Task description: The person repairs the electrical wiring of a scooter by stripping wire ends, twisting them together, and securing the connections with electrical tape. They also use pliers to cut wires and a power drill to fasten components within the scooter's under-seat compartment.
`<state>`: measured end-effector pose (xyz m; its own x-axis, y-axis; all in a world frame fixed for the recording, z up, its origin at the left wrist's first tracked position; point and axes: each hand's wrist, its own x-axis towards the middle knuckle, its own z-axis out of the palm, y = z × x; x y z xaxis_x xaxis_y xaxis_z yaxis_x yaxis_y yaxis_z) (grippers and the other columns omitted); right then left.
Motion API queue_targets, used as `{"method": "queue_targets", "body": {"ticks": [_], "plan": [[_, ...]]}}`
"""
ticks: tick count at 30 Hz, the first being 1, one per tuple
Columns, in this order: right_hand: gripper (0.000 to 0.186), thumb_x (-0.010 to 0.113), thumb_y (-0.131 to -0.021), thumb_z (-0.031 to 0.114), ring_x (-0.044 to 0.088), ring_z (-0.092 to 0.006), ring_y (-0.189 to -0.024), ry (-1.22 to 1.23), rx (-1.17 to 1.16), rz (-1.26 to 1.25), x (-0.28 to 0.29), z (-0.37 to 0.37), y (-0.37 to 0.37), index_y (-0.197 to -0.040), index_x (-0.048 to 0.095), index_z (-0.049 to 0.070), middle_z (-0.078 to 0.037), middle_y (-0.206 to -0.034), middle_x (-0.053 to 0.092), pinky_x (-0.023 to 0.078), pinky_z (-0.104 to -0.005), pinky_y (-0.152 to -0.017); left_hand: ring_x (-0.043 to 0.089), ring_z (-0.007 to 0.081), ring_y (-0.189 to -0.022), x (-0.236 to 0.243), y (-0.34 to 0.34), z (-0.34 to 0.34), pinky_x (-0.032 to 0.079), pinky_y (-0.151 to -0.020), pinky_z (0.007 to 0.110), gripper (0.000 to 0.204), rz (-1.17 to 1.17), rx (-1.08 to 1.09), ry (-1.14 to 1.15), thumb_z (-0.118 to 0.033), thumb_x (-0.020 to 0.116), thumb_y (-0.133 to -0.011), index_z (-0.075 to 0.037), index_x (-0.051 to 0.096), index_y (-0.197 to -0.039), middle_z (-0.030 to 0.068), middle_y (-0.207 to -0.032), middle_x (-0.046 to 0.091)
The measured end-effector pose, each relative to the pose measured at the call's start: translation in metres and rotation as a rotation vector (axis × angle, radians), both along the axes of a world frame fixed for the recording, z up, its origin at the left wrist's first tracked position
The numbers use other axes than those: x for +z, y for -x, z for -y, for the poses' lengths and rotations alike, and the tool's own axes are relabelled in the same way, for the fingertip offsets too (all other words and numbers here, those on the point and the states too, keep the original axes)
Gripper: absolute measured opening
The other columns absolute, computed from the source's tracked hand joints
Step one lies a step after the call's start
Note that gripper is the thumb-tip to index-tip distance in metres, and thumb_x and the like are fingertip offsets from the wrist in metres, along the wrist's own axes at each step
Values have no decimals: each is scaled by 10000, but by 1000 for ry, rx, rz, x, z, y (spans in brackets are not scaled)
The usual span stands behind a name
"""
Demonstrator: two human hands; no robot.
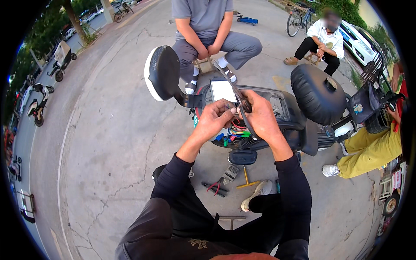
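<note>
Over the opened rear of an electric scooter (299,119), my two hands work close together. My left hand (212,119) is closed in a pinch, thumb against fingers; whatever small thing lies between them is hidden. My right hand (261,115) is curled round a black cable (247,121) that runs down past the fingers. Just beyond the hands sits a box with a white top (223,91). Below them hangs a tangle of coloured wires (236,132) with blue and green connectors. A padded backrest (164,73) stands to the left, and the black saddle (318,94) to the right.
Pliers (214,189) and a yellow T-handled tool (247,180) lie on the concrete by my feet. Across the scooter a person in grey (203,26) sits close. Another seated person (325,43) is farther right, and someone in yellow trousers (368,154) is near the handlebars.
</note>
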<state>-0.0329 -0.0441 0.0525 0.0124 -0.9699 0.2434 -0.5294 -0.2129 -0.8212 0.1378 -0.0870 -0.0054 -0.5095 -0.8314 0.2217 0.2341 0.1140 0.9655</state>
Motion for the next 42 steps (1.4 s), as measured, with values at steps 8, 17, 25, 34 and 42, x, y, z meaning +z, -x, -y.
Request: {"method": "queue_targets", "body": {"ticks": [8,17,25,34,42], "plan": [[414,725,-818,40,671,-271,-824,14,-68,-172,8,-2,-8,-1199,578,-28,-193,-935,686,515,-367,-787,490,41,-610,-7,-1,0,397,-534,232,180,21,5,-54,-156,621,-997,12,594,-936,-11,-728,602],[322,680,-867,154,641,-457,-938,119,-196,-361,53,-2,23,-1145,604,10,-263,-930,675,496,-493,-798,520,51,-598,0,-3,3,402,-534,212,127,4,54,-47,-138,627,-987,-15,626,-956,-8,-743,617],[364,643,-951,263,624,-471,-896,-12,-304,-671,13,-69,27,-1180,565,-9,-254,-977,658,474,-507,-761,566,62,-600,-5,6,-1,445,-553,211,154,-26,117,-115,-143,617,-984,6,651,-965,42,-774,686],[408,742,-778,78,676,-399,-850,124,-302,-692,-16,-83,5,-1139,565,6,-202,-908,642,525,-494,-712,594,74,-633,-2,3,0,481,-595,226,152,-8,97,-105,-131,600,-982,10,647,-952,66,-822,715],[392,728,-771,48,661,-382,-888,142,-260,-770,-12,-80,4,-1127,566,14,-188,-928,636,530,-473,-708,622,81,-671,-5,1,2,504,-628,225,145,4,88,-111,-145,594,-986,-7,637,-977,71,-864,728]]}}
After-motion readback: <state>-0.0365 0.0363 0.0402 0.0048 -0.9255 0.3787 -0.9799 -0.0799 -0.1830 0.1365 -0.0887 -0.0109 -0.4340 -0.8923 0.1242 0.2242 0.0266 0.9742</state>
